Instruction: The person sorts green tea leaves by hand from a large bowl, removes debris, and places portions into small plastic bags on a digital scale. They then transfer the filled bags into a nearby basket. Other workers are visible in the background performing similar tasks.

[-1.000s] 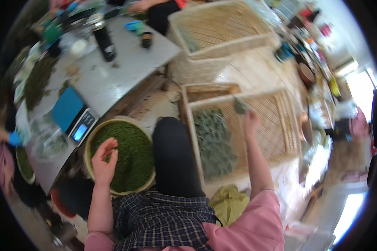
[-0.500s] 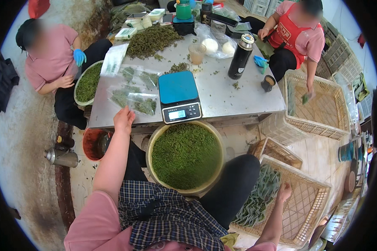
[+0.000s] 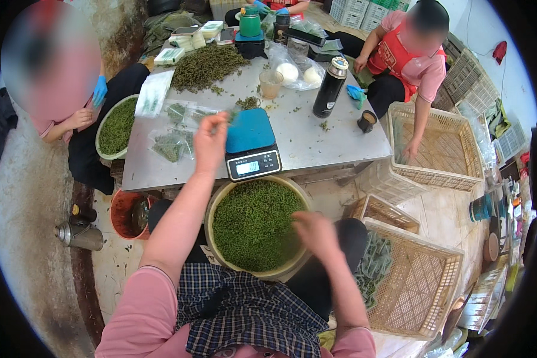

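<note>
Reaching fwd, left hand is raised over the metal table, just left of the blue-topped scale; fingers pinched narrow on what looks like a clear bag edge w/ some green bits near the fingertips, motion-blurred, so cannot tell exactly what is held. Right hand hovers over the near-right rim of the big round basin of small green pieces, which sits below the scale, btwn the person's knees. Hand blurred; grip cannot be told, nothing clearly in it.

Outward from scale: clear bags partly filled w/ green lie left of it on the table; loose green pile beyond it; plastic cup, black flask and small dark cup to its far right. Woven basket holding filled packets right of the basin; second basket right of the table w/ a co-worker's hand in it. Another person sits left of the table by a smaller green bowl. Orange bucket left of the basin.

Risks (judgement): thin pinch on a limp bag → could slip or tip, scattering contents over the scale top, skewing readout. Sleeve/forearm passes close over the scale; a brush would nudge it. Right hand near rim could flick pieces onto the floor.
</note>
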A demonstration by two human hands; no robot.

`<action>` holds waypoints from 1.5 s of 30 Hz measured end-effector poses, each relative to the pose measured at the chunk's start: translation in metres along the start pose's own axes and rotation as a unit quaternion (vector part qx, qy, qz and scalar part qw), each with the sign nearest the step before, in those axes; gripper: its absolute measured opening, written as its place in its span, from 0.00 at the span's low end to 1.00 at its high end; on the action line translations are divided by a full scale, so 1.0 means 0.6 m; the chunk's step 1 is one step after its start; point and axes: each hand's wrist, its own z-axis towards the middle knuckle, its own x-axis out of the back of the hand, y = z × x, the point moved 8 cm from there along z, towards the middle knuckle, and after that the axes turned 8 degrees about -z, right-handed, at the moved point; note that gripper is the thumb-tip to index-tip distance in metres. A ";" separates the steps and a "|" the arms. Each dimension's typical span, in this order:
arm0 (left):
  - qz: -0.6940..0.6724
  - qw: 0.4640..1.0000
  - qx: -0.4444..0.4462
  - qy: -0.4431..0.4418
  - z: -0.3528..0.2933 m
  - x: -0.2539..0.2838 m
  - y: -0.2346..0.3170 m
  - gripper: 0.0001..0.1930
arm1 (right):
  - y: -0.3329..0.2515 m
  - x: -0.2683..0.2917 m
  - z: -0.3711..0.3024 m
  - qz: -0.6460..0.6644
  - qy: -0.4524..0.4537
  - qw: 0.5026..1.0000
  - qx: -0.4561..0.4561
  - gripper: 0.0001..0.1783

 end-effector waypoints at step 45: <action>-0.104 0.954 0.273 -0.063 -0.236 0.071 -0.103 0.05 | -0.068 -0.155 0.214 0.745 0.079 0.580 -0.322 0.22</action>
